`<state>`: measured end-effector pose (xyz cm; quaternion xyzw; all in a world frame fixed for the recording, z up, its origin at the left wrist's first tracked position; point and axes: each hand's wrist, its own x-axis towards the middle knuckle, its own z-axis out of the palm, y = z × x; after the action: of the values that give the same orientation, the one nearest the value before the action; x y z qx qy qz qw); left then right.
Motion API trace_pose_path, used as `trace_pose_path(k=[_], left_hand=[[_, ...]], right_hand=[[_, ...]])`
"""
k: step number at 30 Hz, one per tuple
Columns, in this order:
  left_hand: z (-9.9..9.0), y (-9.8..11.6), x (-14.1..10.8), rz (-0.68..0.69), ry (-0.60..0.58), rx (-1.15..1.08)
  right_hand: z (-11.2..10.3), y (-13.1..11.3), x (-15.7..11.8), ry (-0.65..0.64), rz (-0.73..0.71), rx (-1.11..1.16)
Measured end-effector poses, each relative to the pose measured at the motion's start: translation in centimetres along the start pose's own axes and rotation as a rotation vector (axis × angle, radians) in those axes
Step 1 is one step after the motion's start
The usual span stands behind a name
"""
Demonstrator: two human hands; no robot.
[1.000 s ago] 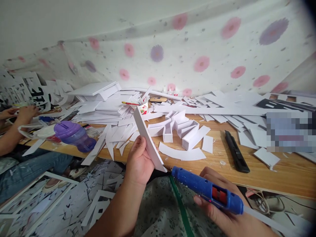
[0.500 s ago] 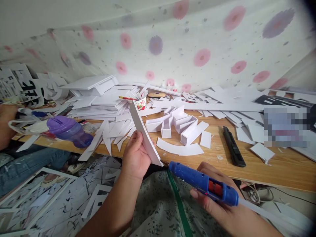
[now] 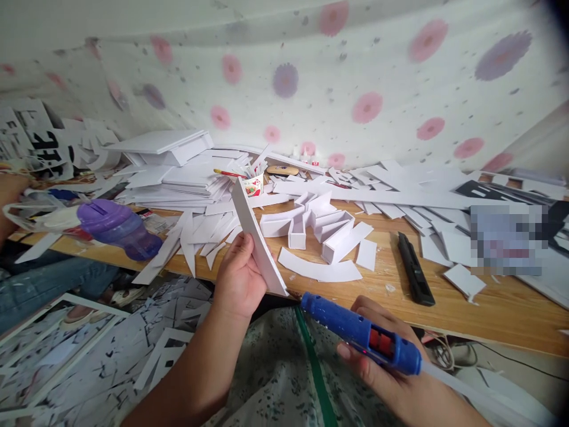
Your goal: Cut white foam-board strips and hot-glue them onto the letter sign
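Note:
Between thumb and fingers, my left hand (image 3: 240, 276) grips a long white foam board strip (image 3: 258, 237), tilted above the table's front edge. My right hand (image 3: 391, 350) is wrapped round a blue hot glue gun (image 3: 355, 329) with a white glue stick (image 3: 457, 385) running out of its rear. The gun's nozzle is at the lower end of the strip; whether they touch I cannot tell. Just beyond lie folded white board shapes (image 3: 340, 234), a curved white piece (image 3: 320, 265) and a small white square (image 3: 366, 255).
A black utility knife (image 3: 415, 270) lies at right on the wooden table (image 3: 382, 290). At left are a purple bottle (image 3: 120, 228) and another person's arm (image 3: 11, 198). White board stacks (image 3: 178, 178) and a paper cup (image 3: 254, 185) stand behind. Scraps (image 3: 102, 356) cover the floor.
The view has shifted slightly. The strip and the glue gun stay in my hands, nearly in the same pose, with the nozzle still at the strip's lower end.

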<state>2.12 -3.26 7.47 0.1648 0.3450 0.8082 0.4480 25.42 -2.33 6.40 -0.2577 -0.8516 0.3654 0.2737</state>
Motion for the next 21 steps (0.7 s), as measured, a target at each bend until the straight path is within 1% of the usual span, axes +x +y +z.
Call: trace_pose_path(k=[10, 16, 19, 21], left_hand=[[-0.41, 0.21, 0.36, 0.020, 0.027, 0.004], [-0.40, 0.44, 0.38, 0.017, -0.006, 0.030], [-0.22, 0.43, 0.54, 0.025, 0.016, 0.031], [0.06, 0.50, 0.57, 0.018, 0.050, 0.025]], right_hand=[[0.12, -0.04, -0.03, -0.034, 0.019, 0.031], [0.02, 0.13, -0.18, -0.059, 0.031, 0.027], [0.04, 0.36, -0.21, -0.092, 0.053, 0.051], [0.03, 0.47, -0.19, -0.092, 0.067, 0.053]])
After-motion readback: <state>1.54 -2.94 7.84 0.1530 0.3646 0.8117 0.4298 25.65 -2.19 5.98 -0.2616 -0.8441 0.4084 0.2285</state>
